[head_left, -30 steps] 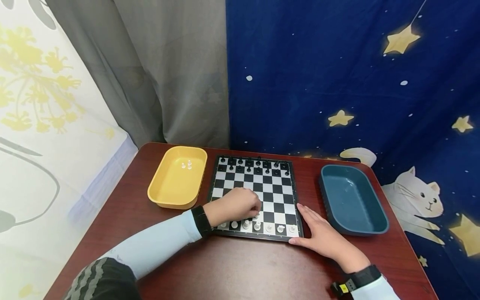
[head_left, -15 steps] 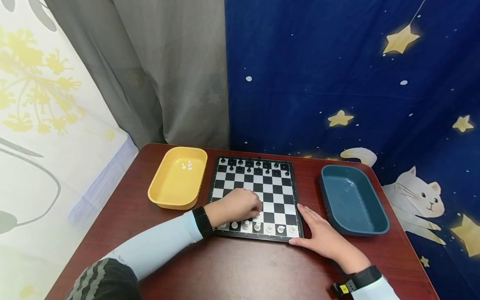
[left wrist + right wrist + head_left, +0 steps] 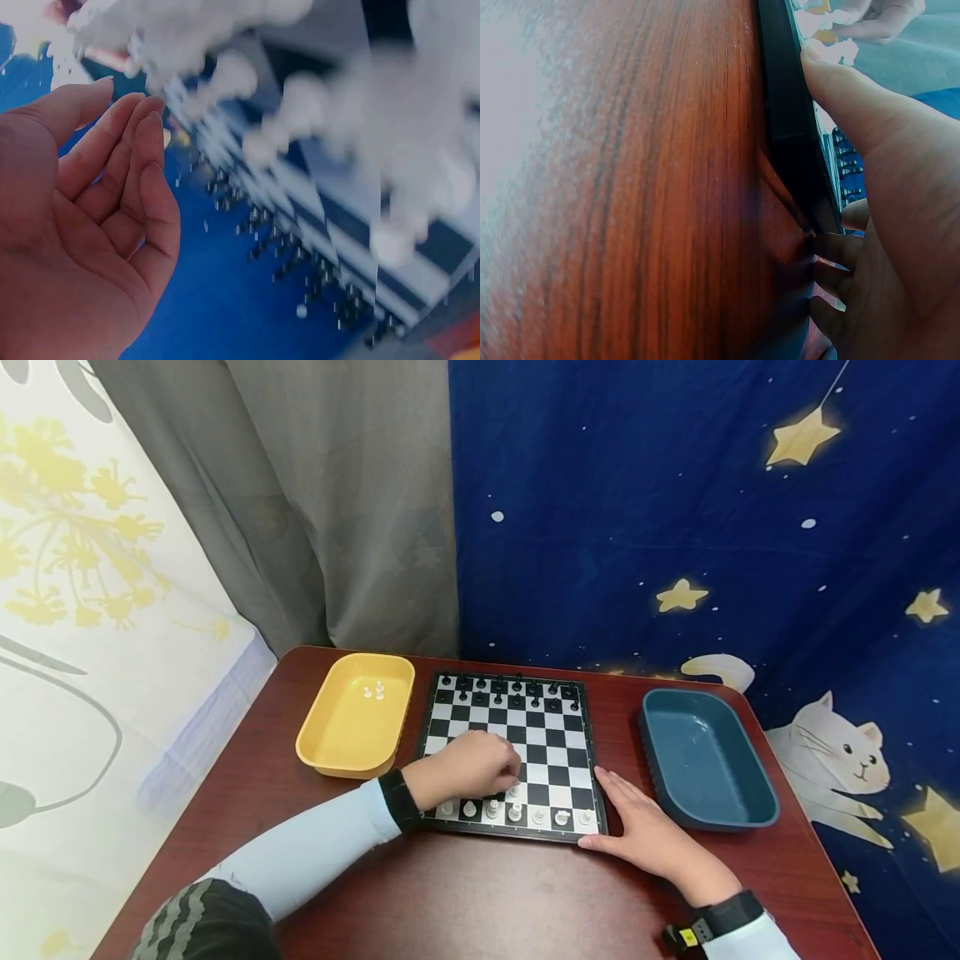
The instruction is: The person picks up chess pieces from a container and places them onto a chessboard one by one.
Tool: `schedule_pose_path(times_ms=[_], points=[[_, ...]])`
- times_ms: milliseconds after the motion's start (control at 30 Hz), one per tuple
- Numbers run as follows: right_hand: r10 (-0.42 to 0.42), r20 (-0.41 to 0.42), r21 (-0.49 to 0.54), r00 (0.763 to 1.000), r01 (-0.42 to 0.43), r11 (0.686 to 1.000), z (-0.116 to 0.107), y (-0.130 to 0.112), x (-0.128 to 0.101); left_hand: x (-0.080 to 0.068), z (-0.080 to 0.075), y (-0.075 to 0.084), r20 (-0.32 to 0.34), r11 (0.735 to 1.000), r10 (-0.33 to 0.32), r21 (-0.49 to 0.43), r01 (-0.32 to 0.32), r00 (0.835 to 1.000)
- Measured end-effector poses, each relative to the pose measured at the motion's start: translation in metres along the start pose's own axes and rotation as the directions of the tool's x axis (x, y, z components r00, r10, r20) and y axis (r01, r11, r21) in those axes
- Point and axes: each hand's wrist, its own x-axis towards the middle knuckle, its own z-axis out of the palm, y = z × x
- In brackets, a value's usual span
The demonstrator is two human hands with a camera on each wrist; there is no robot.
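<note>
White pawn (image 3: 513,791) standing on the chessboard (image 3: 551,752) near its front row, yellow tray (image 3: 330,739) holding two white pieces (image 3: 372,691), left hand (image 3: 468,766) curling, pinching that pawn, barely shifting since earlier, right hand (image 3: 645,831) lying flat beside the board, blue tray (image 3: 738,797) sitting on the surface (image 3: 480,893).

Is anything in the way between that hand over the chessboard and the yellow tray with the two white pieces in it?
Nothing visible. Between the left hand and the yellow tray lie only the chessboard edge and bare table.
</note>
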Motion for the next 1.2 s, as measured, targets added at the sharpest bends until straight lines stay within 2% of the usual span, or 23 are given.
schedule_pose_path(times_ms=[67,167,333,433,533,600,700,833,933,1200], points=[[-0.003,-0.001,0.000,1.000,0.003,1.000,0.000,0.000,0.000,-0.004,-0.009,-0.008,-0.024,0.999,-0.040,-0.016,0.040,0.999],[-0.005,0.000,0.001,1.000,0.005,1.000,-0.001,0.001,0.000,-0.013,-0.025,-0.029,-0.076,0.994,-0.104,-0.023,0.103,0.992],[-0.002,-0.004,0.002,1.000,0.002,1.000,-0.002,0.002,-0.001,-0.033,-0.051,-0.081,-0.150,0.979,-0.206,-0.040,0.202,0.967],[-0.001,-0.007,0.003,1.000,0.001,1.000,-0.003,0.002,-0.002,-0.046,-0.064,-0.114,-0.155,0.955,-0.297,-0.063,0.290,0.942],[-0.003,-0.007,0.004,1.000,0.003,1.000,-0.003,0.003,-0.002,-0.059,-0.071,-0.144,-0.148,0.919,-0.393,-0.078,0.386,0.907],[-0.004,-0.006,0.005,1.000,0.004,1.000,-0.002,0.003,-0.002,-0.067,-0.071,-0.163,-0.140,0.894,-0.448,-0.093,0.439,0.883],[-0.003,-0.004,0.007,1.000,0.004,1.000,-0.001,0.003,-0.002,-0.075,-0.069,-0.187,-0.118,0.864,-0.503,-0.095,0.494,0.856],[-0.001,0.001,0.013,1.000,0.001,1.000,-0.001,0.002,-0.002,-0.081,-0.064,-0.210,-0.055,0.839,-0.542,-0.095,0.536,0.838],[0.005,0.005,0.016,1.000,-0.005,1.000,-0.002,0.001,-0.002,-0.081,-0.061,-0.221,-0.008,0.823,-0.563,-0.099,0.560,0.826],[0.006,0.015,0.015,1.000,-0.006,1.000,-0.002,-0.002,0.000,-0.079,-0.053,-0.234,0.058,0.792,-0.605,-0.056,0.608,0.794]])
